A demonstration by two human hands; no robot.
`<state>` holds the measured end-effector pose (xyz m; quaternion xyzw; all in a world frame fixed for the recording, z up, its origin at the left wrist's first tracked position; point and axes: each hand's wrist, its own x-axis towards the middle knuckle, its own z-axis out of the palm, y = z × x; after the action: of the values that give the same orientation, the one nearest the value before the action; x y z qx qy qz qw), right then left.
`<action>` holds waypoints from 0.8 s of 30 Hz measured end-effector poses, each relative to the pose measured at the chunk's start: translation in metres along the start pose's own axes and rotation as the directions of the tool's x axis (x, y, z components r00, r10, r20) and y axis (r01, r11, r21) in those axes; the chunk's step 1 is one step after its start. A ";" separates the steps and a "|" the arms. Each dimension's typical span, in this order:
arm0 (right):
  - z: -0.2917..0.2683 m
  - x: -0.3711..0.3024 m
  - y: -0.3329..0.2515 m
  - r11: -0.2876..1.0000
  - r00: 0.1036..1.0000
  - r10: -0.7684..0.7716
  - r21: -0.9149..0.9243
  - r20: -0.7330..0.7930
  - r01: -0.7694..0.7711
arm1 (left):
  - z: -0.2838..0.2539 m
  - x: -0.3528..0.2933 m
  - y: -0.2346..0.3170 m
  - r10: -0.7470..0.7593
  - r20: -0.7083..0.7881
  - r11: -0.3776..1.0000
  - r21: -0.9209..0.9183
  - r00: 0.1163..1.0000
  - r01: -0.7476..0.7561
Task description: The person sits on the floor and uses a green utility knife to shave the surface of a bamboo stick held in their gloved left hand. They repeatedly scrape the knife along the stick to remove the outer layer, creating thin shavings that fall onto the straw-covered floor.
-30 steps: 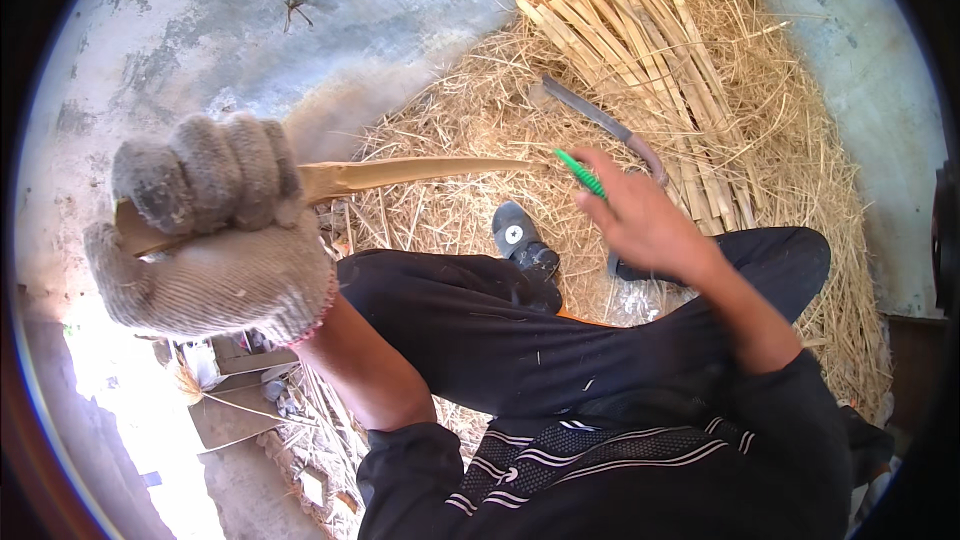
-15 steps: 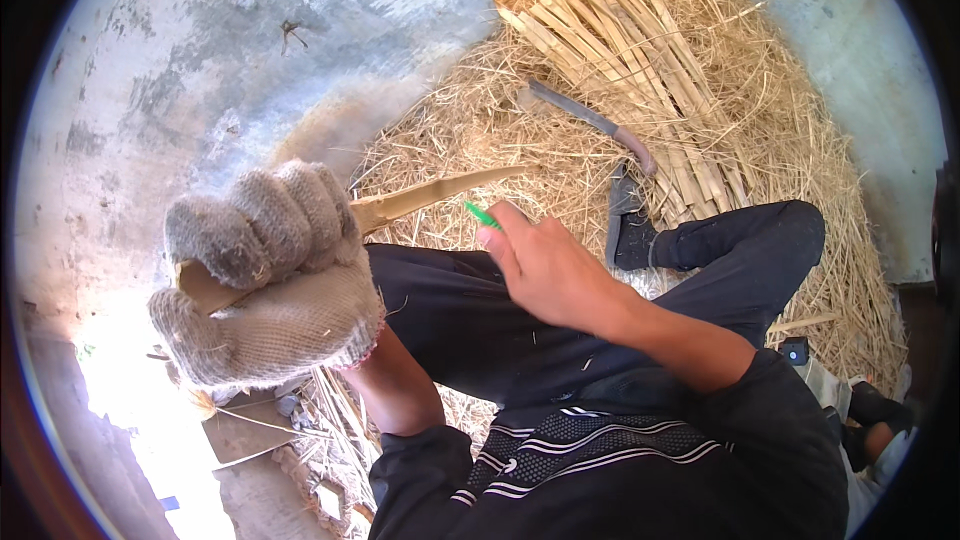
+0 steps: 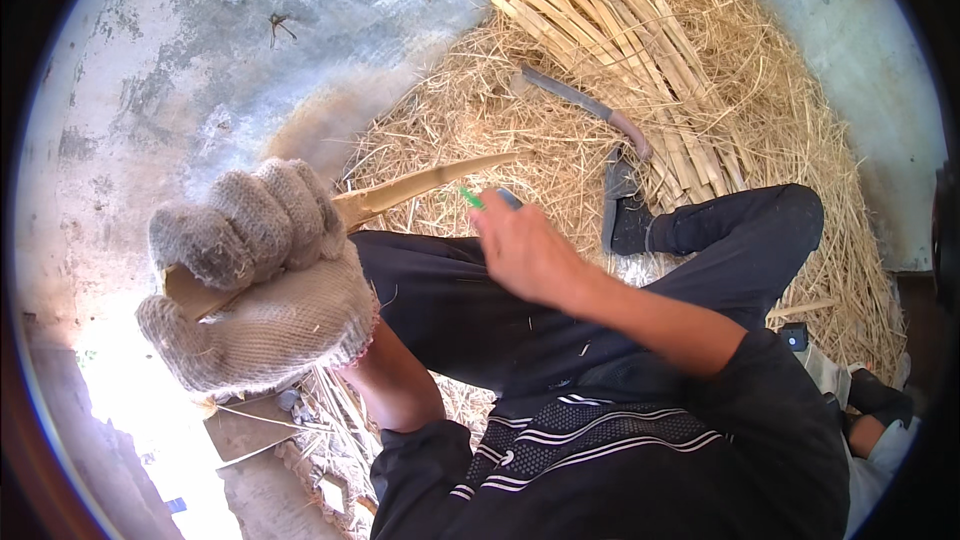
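My left hand (image 3: 260,275), in a thick knitted work glove, is closed round a curved strip of split bamboo (image 3: 415,186). One end of the strip shows between the gloved fingers and thumb; the other tapers off to the right over the straw. Bare, my right hand (image 3: 525,252) is just below the strip's thin part, fingers curled on a small green tool (image 3: 471,197). A dark bluish piece also shows by the knuckles. The fingers cover most of the tool, so its kind is unclear. I cannot tell whether it touches the bamboo.
Loose straw (image 3: 430,130) covers the ground ahead, with a pile of split bamboo strips (image 3: 640,60) on it. A curved blade with a wooden handle (image 3: 590,108) lies beside the pile, near my dark shoe (image 3: 628,220). Another person's arm (image 3: 880,435) shows at lower right.
Both hands and the bamboo strip sit slightly farther left in the picture, as the whole view has shifted. My right hand has turned, and a dark piece now shows beside the green tool.
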<state>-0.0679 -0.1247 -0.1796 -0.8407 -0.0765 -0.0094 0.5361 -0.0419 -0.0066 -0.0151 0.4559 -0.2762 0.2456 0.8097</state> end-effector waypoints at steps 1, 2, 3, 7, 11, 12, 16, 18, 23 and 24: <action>0.003 0.005 0.018 0.995 0.998 0.069 -0.068 -0.006 -0.070 | 0.002 -0.001 -0.001 0.007 0.012 1.000 0.018 1.000 -0.007; 0.002 0.005 0.025 0.998 0.998 0.056 -0.041 -0.003 -0.056 | 0.002 -0.003 -0.001 0.018 0.027 0.999 0.040 0.999 -0.019; -0.002 0.006 0.016 0.999 0.999 0.032 -0.024 0.008 -0.031 | 0.001 -0.003 0.000 0.033 0.041 0.997 0.072 0.999 -0.036; -0.008 -0.006 -0.023 0.997 0.998 -0.062 0.034 -0.028 0.063 | -0.006 -0.003 0.002 0.002 0.066 1.000 0.022 0.998 -0.004; 0.006 0.013 0.029 0.998 0.999 0.053 -0.020 0.004 -0.053 | -0.001 0.000 -0.003 -0.001 0.030 1.000 0.025 1.000 0.001; 0.002 0.012 0.025 0.995 0.997 0.077 -0.070 -0.001 -0.077 | -0.003 0.002 -0.004 -0.001 0.005 1.000 0.004 1.000 0.001; 0.002 0.003 -0.011 0.999 0.999 -0.034 -0.013 -0.009 0.034 | -0.010 0.004 0.004 0.003 0.027 0.997 0.073 1.000 -0.004; 0.021 0.014 0.041 0.993 0.994 0.106 -0.055 -0.024 -0.107 | -0.002 0.001 0.001 0.005 -0.002 0.995 0.096 1.000 -0.005; 0.004 0.012 0.024 0.995 1.000 0.023 -0.094 0.015 -0.022 | -0.006 -0.001 0.003 0.012 0.040 0.996 0.085 0.999 -0.016; 0.005 0.010 0.013 0.997 0.999 -0.053 -0.064 0.012 0.053 | -0.007 -0.001 0.006 0.018 0.055 0.996 0.089 0.998 -0.023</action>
<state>-0.0565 -0.1247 -0.1927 -0.8551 -0.1013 -0.0216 0.5079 -0.0448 0.0020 -0.0150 0.4953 -0.2912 0.2535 0.7782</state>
